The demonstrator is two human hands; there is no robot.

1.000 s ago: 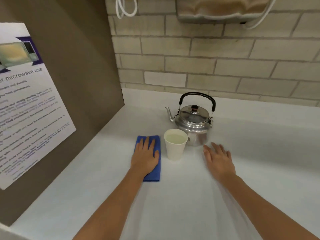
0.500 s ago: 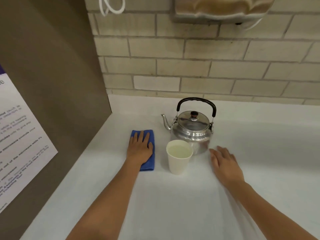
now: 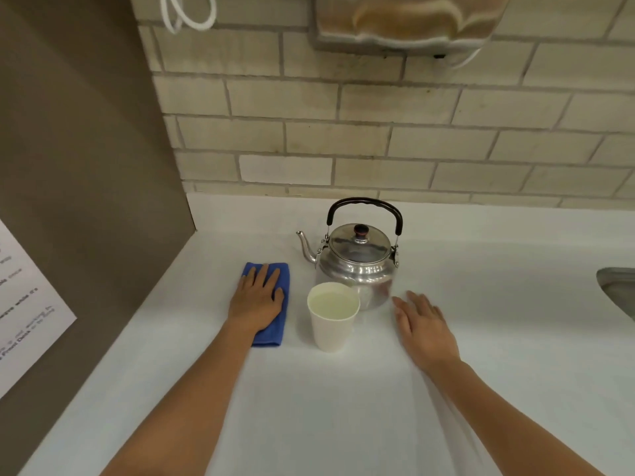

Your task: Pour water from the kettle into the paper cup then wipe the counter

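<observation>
Head view shows, from the left, the left hand [image 3: 257, 301] lying flat with spread fingers on the blue cloth [image 3: 271, 304], beside the paper cup [image 3: 332, 317] which is full of water, in front of the kettle [image 3: 357, 262]. To wipe well, it should press evenly and slide away from the cup. The right hand [image 3: 424, 324] rests open on the counter [image 3: 343, 407], holding nothing.

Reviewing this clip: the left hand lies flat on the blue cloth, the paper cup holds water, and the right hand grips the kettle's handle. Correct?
One error. The right hand lies flat on the counter beside the kettle, not on its handle, as the head view shows. The left hand on the blue cloth and the filled paper cup are right.
</observation>
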